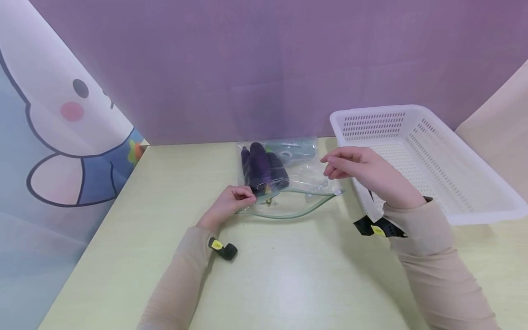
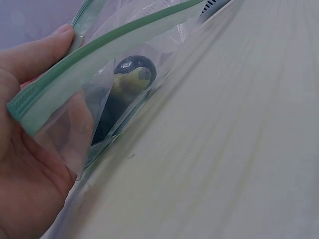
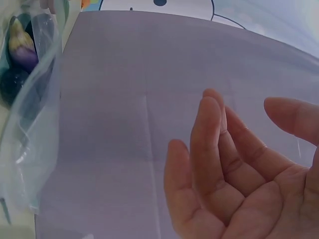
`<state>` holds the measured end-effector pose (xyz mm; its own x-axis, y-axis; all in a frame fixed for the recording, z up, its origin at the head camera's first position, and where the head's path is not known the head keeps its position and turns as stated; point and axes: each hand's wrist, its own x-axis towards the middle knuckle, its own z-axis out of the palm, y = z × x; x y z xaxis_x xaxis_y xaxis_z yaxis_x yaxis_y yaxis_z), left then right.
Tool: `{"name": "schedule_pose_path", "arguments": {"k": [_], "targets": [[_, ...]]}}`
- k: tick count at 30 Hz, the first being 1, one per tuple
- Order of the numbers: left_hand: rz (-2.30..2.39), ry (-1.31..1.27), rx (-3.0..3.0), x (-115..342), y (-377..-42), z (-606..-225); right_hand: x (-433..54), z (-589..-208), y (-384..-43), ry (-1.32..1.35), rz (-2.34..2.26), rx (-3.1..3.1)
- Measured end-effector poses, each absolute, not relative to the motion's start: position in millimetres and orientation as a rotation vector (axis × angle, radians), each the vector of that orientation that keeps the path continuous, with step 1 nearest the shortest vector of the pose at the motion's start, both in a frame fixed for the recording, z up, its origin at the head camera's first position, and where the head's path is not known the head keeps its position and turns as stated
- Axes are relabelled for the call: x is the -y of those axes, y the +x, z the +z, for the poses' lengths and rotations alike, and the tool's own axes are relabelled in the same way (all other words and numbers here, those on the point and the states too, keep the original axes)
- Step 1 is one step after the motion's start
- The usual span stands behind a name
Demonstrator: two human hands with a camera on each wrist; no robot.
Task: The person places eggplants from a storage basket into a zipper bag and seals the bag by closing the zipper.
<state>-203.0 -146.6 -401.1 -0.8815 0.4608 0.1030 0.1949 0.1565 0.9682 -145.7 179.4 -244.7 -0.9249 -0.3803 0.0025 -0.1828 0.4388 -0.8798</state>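
Observation:
A clear zip bag (image 1: 305,176) with a green zip strip lies on the table, its mouth gaping toward me. Inside it are dark purple eggplants (image 1: 260,160), bunched at the left side. My left hand (image 1: 233,201) pinches the bag's left corner at the zip strip; in the left wrist view the thumb and fingers hold the green edge, and one eggplant end (image 2: 132,74) shows through the opening. Above the bag's right side hovers my right hand (image 1: 350,165), fingers loosely bent with nothing between them. The right wrist view shows its palm and parted thumb.
To the right stands a white perforated plastic basket (image 1: 486,169), close beside my right forearm. A purple cloth backdrop (image 1: 264,68) rises behind the table (image 1: 255,275). At the left hangs a cartoon-printed cloth (image 1: 45,169).

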Motion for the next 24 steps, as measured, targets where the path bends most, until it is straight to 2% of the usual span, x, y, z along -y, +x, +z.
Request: {"name": "schedule_pose_path", "arguments": {"k": [11, 24], "targets": [[1.803, 0.623, -2.221, 146.5, -203.0, -402.4, -196.3, -232.6, -155.6, -0.444, -1.475, -2.532], [1.802, 0.587, -2.214, 147.6, -203.4, -405.0, -228.9, -235.6, -176.7, -0.343, -1.562, -2.51]]}}
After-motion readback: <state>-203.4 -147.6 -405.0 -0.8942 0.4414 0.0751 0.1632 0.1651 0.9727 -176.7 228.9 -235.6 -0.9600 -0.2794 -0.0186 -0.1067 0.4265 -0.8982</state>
